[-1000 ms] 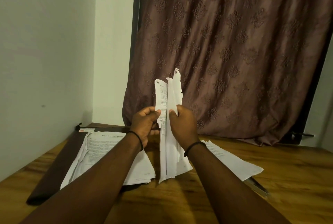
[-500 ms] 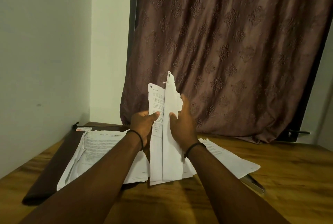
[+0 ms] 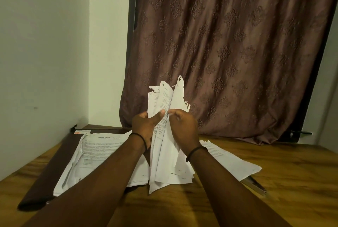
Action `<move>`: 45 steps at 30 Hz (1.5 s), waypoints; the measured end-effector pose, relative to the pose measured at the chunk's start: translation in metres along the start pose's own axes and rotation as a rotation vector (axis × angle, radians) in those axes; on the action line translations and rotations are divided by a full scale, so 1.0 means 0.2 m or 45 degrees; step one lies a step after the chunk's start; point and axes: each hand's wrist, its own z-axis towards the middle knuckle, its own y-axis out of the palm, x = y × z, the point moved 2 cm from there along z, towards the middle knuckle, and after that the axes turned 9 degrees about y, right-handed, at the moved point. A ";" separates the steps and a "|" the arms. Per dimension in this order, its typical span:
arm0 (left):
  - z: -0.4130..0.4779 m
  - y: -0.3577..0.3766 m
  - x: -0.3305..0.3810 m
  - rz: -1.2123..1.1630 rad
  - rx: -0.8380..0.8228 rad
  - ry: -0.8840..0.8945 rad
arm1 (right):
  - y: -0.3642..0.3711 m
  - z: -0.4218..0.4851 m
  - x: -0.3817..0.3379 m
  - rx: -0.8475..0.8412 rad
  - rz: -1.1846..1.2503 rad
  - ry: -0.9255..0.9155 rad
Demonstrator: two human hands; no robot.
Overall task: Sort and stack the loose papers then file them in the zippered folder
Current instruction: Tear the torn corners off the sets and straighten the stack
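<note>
Loose papers in hand: a bundle of torn-edged sheets (image 3: 167,135) stands upright between both hands, its lower edge down on or just above the wooden table (image 3: 274,181); which of the two cannot be told.
Left hand: the left hand (image 3: 145,126) is closed around the bundle's left side, thumb pressed across the front sheet.
Right hand: the right hand (image 3: 183,127) is curled shut on the right-hand sheets, fingertips pinching them near the middle fold.
What changed: half a second ago the right hand lay flatter against the sheets with its fingers extended; now it has curled into a pinch and the top of the bundle has fanned into three separate leaves. A second ago the sheets were held tighter together.
What that means: the person appears to be leafing through and squaring the bundle, so sorting is under way and filing has not begun.
Stack on table: a pile of printed pages (image 3: 98,153) lies flat to the left, past the forearm.
Sheet to the right: a single page (image 3: 230,161) lies past the right wrist.
Zippered folder: likely the dark flat thing (image 3: 53,162) under the left pile; no zip is visible, so this is uncertain.
Hard to make out: print on the pages is unreadable; an object (image 3: 256,185) pokes out beneath the right sheet, unidentifiable.
Farthest: a brown patterned curtain (image 3: 228,53).
</note>
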 end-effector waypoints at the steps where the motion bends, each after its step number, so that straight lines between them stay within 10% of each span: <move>1: 0.00 0.01 0.01 0.012 0.016 0.007 | 0.00 0.00 -0.01 -0.001 0.026 -0.016; 15: -0.05 0.03 0.03 -0.045 -0.133 -0.019 | 0.00 -0.01 -0.01 0.007 -0.046 0.071; 24: 0.01 -0.03 0.05 -0.053 0.141 0.033 | -0.22 0.09 -0.12 0.469 -0.044 0.132; 32: 0.02 -0.05 0.00 0.276 0.429 0.157 | -0.42 0.19 -0.16 0.600 -1.163 -0.700; 45: 0.04 -0.15 0.00 0.491 0.572 0.226 | -0.15 -0.01 0.53 -0.540 -1.434 0.468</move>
